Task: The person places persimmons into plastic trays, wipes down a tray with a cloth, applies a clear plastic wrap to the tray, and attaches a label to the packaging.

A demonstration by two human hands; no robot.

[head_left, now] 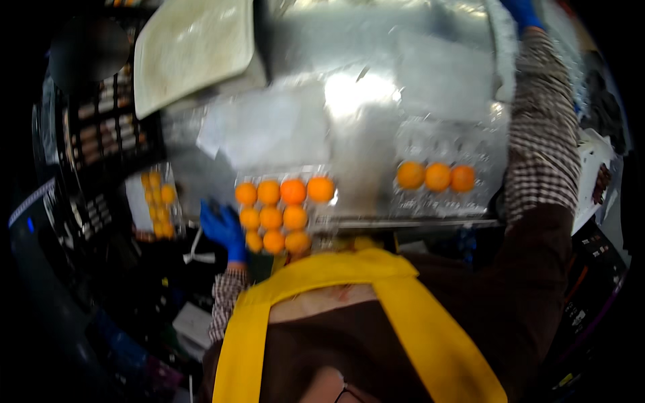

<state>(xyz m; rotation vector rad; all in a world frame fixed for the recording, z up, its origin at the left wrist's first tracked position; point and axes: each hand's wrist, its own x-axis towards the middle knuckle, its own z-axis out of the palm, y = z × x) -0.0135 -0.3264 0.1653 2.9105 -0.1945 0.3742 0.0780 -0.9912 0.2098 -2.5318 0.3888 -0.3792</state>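
Note:
My left hand (225, 232), in a blue glove, is beside the left edge of a clear plastic tray (324, 213) at the near edge of the metal table. Its fingers look stretched and apart, and I see nothing in them. Several round orange balls (271, 217), like egg yolks, sit in rows in that tray. To the right lies another clear tray (443, 201) with three orange balls (438, 176) in one row. My right hand (523, 12), also blue-gloved, reaches to the far right by clear plastic sheeting or trays (500, 50); the frame's edge cuts off its fingers.
A whitish plastic tub (195, 50) stands at the far left of the metal table (366, 144). White sheets (265, 131) lie behind the trays. At the left are a pack of yellow-orange balls (158, 201) and a dark rack of filled trays (107, 127). A white tray (594, 181) is far right.

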